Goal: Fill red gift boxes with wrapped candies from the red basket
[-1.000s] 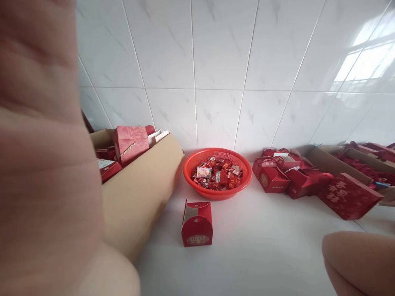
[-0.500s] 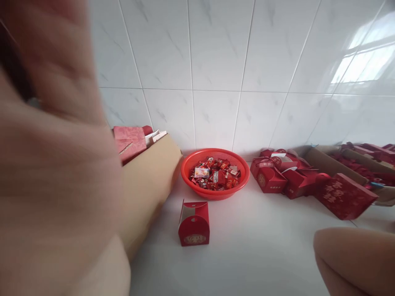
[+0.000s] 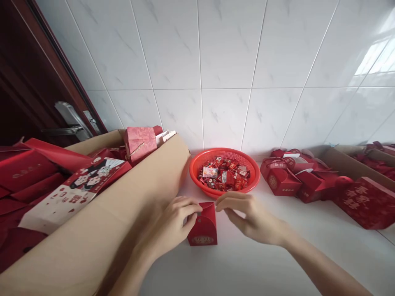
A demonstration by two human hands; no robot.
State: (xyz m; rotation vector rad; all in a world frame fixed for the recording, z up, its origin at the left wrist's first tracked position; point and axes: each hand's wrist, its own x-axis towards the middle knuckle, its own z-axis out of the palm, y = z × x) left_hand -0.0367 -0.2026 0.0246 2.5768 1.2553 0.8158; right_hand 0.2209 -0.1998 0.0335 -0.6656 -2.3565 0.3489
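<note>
A small red cardboard gift box (image 3: 206,228) stands upright on the white surface, a gold emblem low on its front and its top flaps slanting up. My left hand (image 3: 177,218) is at its left side, thumb and fingers closed over the upper left flap, which they largely hide. At the upper right corner is my right hand (image 3: 247,213), fingers curved and thumb apart from them; its fingertips are beside the right flap, and contact is unclear. Just behind the box sits a round red plastic basket (image 3: 253,181) of small wrapped candies (image 3: 226,176).
On the left, a long cardboard carton (image 3: 160,176) holds several red boxes and bags. Several red gift boxes (image 3: 282,179) cluster at the right, beside a flat red box (image 3: 367,201) and another carton (image 3: 342,158). A tiled wall (image 3: 225,61) rises behind; a dark door (image 3: 27,70) is at left.
My left hand, earlier large and blurred across the left of the view, has come down to the gift box. My right hand has come in from the lower right. The view has shifted slightly.
</note>
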